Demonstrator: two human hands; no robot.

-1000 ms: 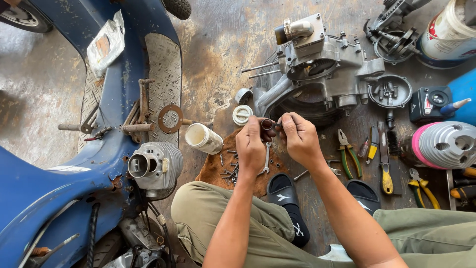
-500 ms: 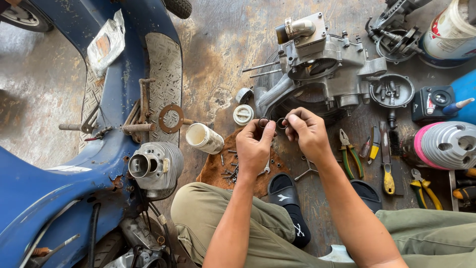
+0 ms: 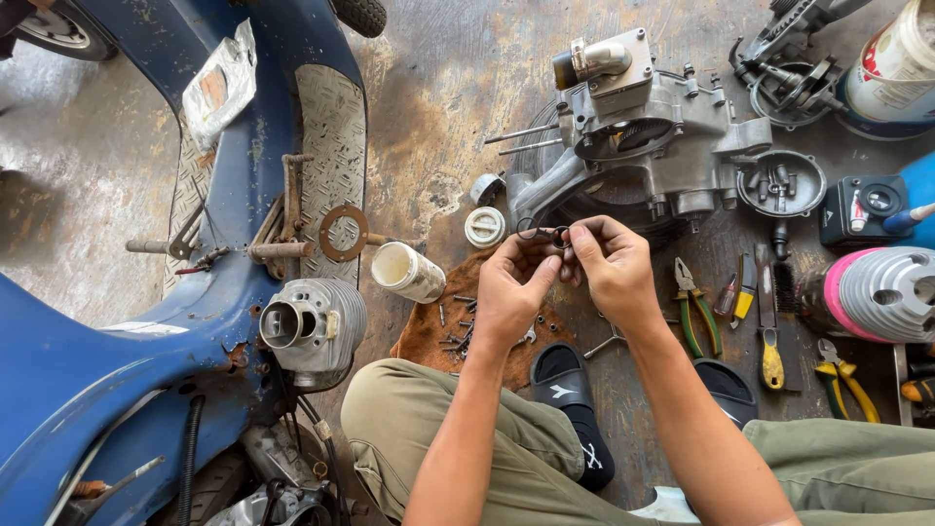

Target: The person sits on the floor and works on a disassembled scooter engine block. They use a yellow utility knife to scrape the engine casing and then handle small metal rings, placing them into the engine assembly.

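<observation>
My left hand and right hand meet above the brown rag on the floor, fingertips pinched together on a small dark ring. Just beyond them sits the grey engine case; pliers lie to my right.

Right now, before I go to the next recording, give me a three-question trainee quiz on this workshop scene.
1. True or false: both hands, left hand and right hand, hold small dark rings between the fingertips.
2. Where does the grey finned cylinder lie? A) beside the blue scooter body B) on the engine case C) on the brown cloth
3. What lies scattered on the brown cloth?

Key: 1 true; 2 A; 3 small screws and bolts.
</observation>
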